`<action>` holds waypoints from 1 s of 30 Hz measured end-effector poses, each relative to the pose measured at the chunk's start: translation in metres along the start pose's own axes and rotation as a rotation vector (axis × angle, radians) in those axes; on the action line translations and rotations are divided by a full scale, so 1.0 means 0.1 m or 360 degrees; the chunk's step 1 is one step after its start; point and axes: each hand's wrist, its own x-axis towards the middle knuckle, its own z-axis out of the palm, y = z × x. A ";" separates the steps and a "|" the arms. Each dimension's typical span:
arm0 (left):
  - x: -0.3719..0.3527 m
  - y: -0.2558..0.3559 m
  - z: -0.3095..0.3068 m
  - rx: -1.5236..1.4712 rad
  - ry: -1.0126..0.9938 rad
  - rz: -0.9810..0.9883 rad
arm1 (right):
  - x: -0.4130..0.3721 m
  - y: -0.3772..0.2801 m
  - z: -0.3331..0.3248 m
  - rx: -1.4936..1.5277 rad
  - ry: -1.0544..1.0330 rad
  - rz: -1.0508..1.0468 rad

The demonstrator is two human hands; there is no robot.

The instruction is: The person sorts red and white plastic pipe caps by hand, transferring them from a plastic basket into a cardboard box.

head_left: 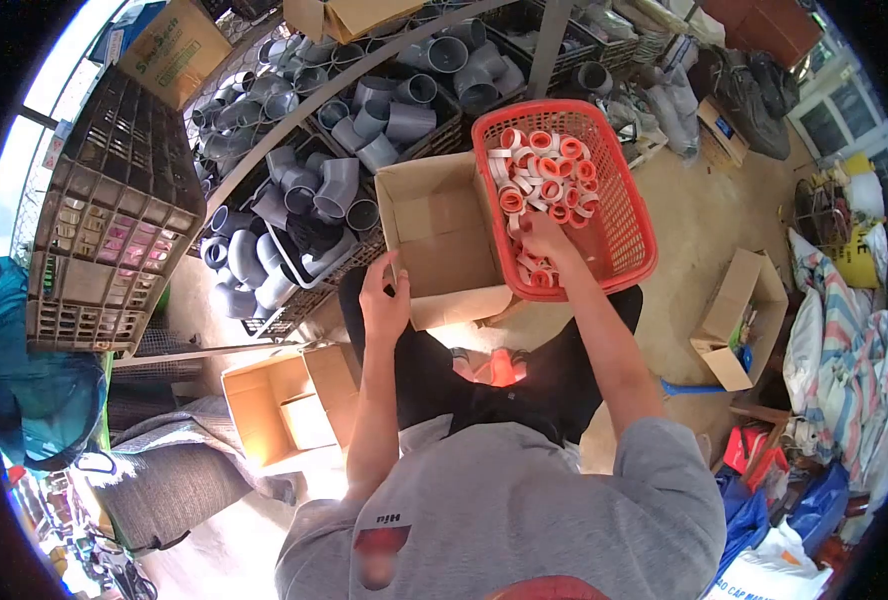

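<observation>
A red plastic basket point(636, 235) leans over my right knee, holding many small white rolls with orange cores point(549, 168) that look like thread seal tape. My right hand point(544, 238) reaches into it, fingers curled down among the rolls; whatever they grip is hidden. Left of the basket and touching it stands an open cardboard box point(444, 225) with bare inner walls and bottom. At its near left corner my left hand point(384, 303) is closed on the edge, thumb and fingers bent around the cardboard.
Black crates of grey pipe fittings point(336, 187) stand ahead and to the left. A tall dark crate point(114, 215) rises at far left. Open cardboard boxes lie on the floor, one at left point(264, 410) and another at right point(744, 318). Striped sacks point(844, 330) line the right side.
</observation>
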 end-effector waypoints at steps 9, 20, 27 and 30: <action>0.07 0.66 0.30 -0.1239 -0.0592 -0.0382 | -1.44 -1.35 -0.02 -0.0259 0.0689 -0.1045; 0.73 -0.42 0.48 0.0268 -0.0827 0.0438 | -1.39 -0.95 1.06 -0.0134 -0.0239 -0.0595; 0.77 -0.99 1.22 0.1060 -0.1567 0.0197 | -1.57 -0.74 1.01 0.0129 -0.0338 -0.0680; 0.59 -1.59 1.68 0.1397 -0.2012 -0.0100 | -1.69 -0.71 0.95 0.0214 -0.0299 -0.0709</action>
